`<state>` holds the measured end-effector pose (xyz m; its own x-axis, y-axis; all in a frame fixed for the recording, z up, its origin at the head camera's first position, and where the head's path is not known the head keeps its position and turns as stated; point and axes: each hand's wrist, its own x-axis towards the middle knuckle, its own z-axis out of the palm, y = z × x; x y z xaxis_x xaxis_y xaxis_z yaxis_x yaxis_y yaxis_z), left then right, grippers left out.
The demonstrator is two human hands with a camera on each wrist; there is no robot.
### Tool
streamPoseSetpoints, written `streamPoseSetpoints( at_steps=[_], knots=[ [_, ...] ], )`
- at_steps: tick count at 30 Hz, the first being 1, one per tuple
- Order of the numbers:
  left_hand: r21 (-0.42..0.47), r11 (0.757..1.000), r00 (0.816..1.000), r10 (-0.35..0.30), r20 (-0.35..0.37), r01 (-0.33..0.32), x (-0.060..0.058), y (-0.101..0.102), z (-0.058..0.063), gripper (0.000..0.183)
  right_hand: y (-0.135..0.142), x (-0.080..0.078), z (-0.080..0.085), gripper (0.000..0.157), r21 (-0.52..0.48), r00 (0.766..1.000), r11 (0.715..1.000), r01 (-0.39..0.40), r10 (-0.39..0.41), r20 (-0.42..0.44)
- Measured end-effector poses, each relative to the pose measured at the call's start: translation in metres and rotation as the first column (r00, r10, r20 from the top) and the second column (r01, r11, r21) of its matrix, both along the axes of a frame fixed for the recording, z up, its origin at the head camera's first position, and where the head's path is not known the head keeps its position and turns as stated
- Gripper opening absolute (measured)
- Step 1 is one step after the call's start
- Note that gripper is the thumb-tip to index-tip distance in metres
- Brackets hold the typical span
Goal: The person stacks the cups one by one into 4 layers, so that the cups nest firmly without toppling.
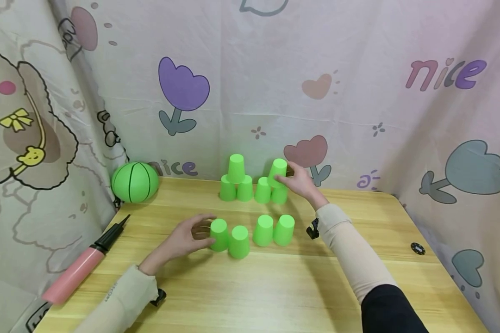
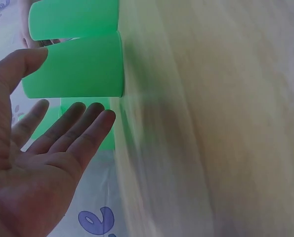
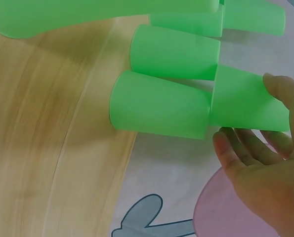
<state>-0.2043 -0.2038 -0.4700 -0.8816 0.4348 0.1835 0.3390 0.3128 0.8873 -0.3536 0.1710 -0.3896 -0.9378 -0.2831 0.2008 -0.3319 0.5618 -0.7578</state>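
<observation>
Several green plastic cups stand upside down in two rows. At the back right, my right hand (image 1: 297, 180) holds the top cup (image 3: 248, 96) of a small pyramid, thumb on one side and fingers on the other. That cup sits across two lower cups, the outer one being the lower right cup (image 3: 159, 104). In the front row, my left hand (image 1: 188, 238) is beside the leftmost cup (image 1: 219, 235). Its fingers are spread and fairly straight in the left wrist view, and the thumb overlaps a cup (image 2: 77, 71) there. Close to that cup stands another front cup (image 1: 239, 242).
Left of the right-hand pyramid is a second three-cup pyramid (image 1: 236, 169). Two more front cups, including the rightmost cup (image 1: 284, 230), stand side by side. A green ball (image 1: 135, 182), a pink hand pump (image 1: 77, 274) and a black chip (image 1: 418, 248) lie near the edges of the wooden table (image 1: 250, 291).
</observation>
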Motion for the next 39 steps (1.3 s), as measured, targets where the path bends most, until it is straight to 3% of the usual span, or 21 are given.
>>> streamPoseSetpoints(
  at_steps=[8,31,39],
  knots=[
    [-0.013,1.000,1.000,0.024,-0.014,-0.024,0.001,0.004,-0.003,0.065,-0.003,-0.003,0.001,0.062,-0.001,1.000,1.000,0.021,-0.021,0.014],
    [-0.039,0.996,0.996,0.075,-0.038,-0.076,0.001,0.014,-0.005,0.061,-0.004,-0.006,-0.002,0.063,0.013,0.999,0.999,0.032,-0.032,0.021],
    [-0.015,0.994,0.994,0.103,-0.044,-0.104,0.000,0.014,-0.004,0.057,0.000,-0.002,-0.002,0.074,-0.010,0.998,0.999,0.034,-0.034,0.046]
  ],
)
